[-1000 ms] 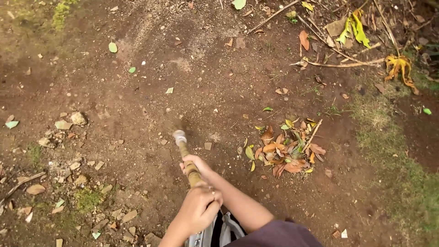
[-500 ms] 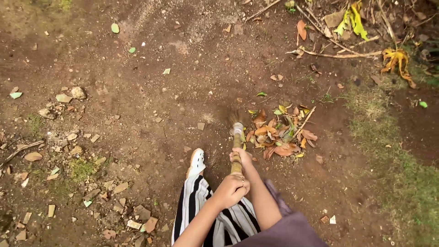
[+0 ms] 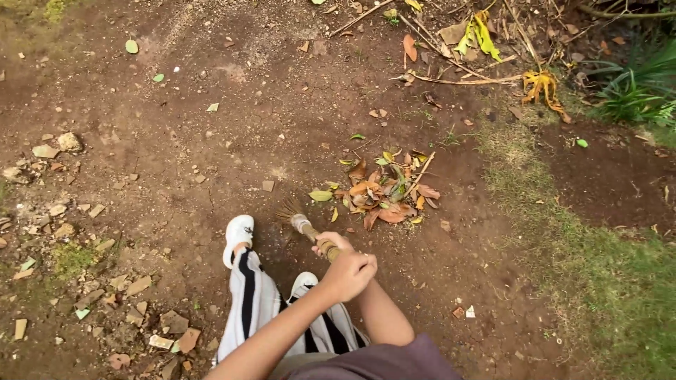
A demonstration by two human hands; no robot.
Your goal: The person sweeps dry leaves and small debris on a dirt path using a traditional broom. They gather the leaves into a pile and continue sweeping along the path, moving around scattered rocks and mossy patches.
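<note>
Gripping a short hand broom (image 3: 304,226) low in the frame's centre, we keep both hands stacked on its handle, likely so the bristle end can drag along the bare soil (image 3: 211,155). Our left hand (image 3: 350,273) has its fingers curled fully round the handle; our right hand (image 3: 328,243) sits mostly hidden beneath it, apparently wrapped too. Just right of the bristles lies a leaf pile (image 3: 384,193); white shoes (image 3: 238,236) stand beside
</note>
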